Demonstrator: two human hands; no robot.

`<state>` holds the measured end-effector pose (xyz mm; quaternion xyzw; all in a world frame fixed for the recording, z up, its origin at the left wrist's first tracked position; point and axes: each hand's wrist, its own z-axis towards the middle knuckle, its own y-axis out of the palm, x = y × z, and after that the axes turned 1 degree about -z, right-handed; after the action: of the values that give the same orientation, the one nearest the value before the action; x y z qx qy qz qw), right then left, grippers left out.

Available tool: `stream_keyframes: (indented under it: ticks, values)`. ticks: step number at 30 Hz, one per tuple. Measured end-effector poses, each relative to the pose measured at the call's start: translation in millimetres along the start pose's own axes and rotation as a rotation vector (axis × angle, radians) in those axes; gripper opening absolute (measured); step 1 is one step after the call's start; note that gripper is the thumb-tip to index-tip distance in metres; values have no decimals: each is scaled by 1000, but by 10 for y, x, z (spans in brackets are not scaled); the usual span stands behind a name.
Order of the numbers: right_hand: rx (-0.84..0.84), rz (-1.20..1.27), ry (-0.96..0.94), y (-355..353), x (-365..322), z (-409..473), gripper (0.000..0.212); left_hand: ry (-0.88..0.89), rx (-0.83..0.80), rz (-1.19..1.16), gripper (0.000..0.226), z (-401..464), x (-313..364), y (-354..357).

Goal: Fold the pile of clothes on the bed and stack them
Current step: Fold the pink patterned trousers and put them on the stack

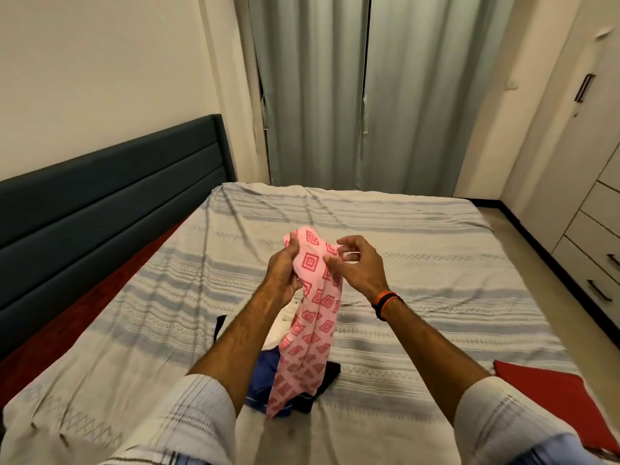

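A pink cloth with red diamond prints (310, 330) hangs in the air above the bed (419, 297). My left hand (283, 275) grips its upper left part, fingers curled round the bunched fabric. My right hand (357, 265) pinches the cloth's upper right edge between thumb and fingers. The cloth's lower end drapes down onto a small pile of clothes (268, 380) near the bed's front, where blue, black and white pieces show. My left forearm hides part of the pile.
A folded red cloth (550, 397) lies on the bed at the front right. The dark headboard (100, 203) runs along the left, grey curtains (352, 95) hang behind the bed, and a wardrobe with drawers (590, 229) stands on the right.
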<state>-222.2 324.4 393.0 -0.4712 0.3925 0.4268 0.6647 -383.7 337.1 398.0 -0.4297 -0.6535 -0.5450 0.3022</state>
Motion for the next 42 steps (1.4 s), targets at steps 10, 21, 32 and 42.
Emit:
stream_keyframes:
  ticks: [10, 21, 32, 42]
  values:
    - [-307, 181, 127, -826, 202, 317, 76, 96, -51, 201, 46, -128, -292, 862]
    - [-558, 211, -19, -1374, 181, 375, 54, -71, -236, 57, 38, -267, -293, 1278]
    - [-237, 57, -78, -1729, 54, 760, 43, 125, 9, 520, 34, 86, 11, 1518]
    - [-65, 37, -44, -1775, 63, 883, 32, 191, 285, 341, 28, 445, 113, 1313]
